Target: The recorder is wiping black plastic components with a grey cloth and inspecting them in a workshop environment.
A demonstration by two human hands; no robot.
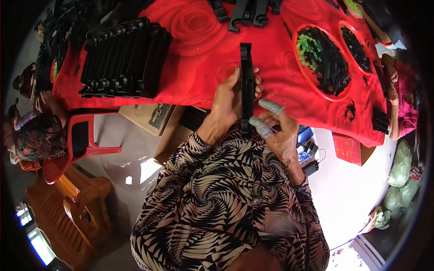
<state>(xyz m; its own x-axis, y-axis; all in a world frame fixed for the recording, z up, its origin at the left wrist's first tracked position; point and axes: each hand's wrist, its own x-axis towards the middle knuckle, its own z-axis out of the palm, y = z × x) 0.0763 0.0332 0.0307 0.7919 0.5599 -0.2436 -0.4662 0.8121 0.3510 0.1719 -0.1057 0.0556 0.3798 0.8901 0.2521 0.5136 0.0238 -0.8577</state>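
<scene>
At frame centre, a black bar is grasped by the left hand; whether anything is held by the right hand beside it cannot be told.

left hand in a curled grip, thumb pointing forward; right hand alongside, grey-covered thumb and forefinger held apart.

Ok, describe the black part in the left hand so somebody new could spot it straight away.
Find the table's red rose-patterned cloth. Over its near edge, mid-picture, the left hand grips a long, narrow black part. It alone is in hand; the row of black parts to its left rests on the cloth.
</scene>
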